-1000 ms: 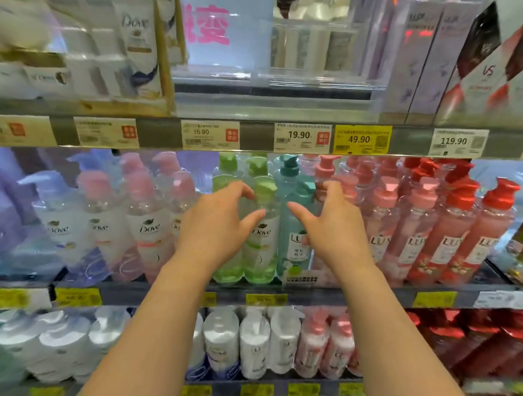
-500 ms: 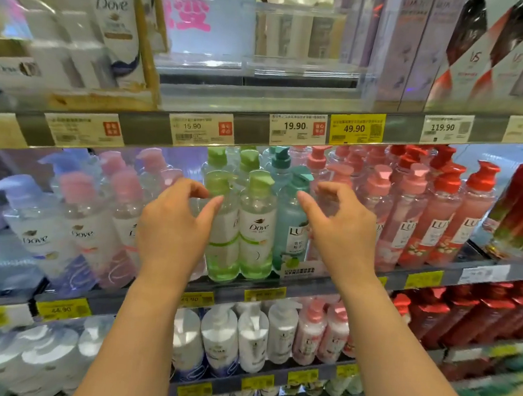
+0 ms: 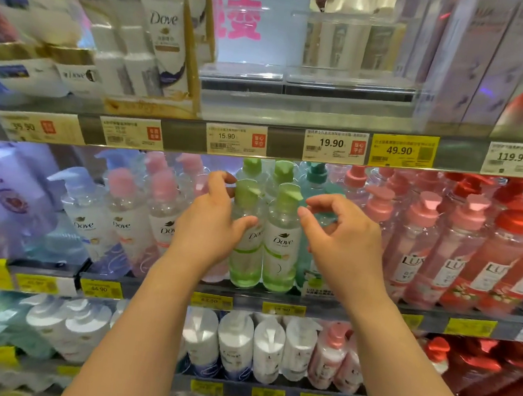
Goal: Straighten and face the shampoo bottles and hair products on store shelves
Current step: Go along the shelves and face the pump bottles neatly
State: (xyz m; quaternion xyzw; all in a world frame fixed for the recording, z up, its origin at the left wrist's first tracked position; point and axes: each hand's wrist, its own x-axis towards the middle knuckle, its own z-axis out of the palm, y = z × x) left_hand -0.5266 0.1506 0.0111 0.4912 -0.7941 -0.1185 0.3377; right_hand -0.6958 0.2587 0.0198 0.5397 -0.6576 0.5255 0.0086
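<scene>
Two green Dove pump bottles stand side by side at the front of the middle shelf. My left hand (image 3: 211,221) wraps the left green bottle (image 3: 244,260), thumb across its front and fingers at the pump. The right green bottle (image 3: 280,254) stands upright with its label facing me. My right hand (image 3: 342,240) hovers just right of it with fingers curled and apart, holding nothing, in front of a teal Lux bottle (image 3: 317,184) that it mostly hides.
Pink and clear Dove bottles (image 3: 121,216) fill the shelf to the left, pink and red Lux bottles (image 3: 458,258) to the right. Price tags line the shelf edge (image 3: 332,145) above. White bottles (image 3: 233,345) sit on the shelf below, boxed products above.
Both hands moved back towards the green bottles. The left hand has closed around the left green bottle. The right hand shifted left from the pink bottles to beside the right green bottle.
</scene>
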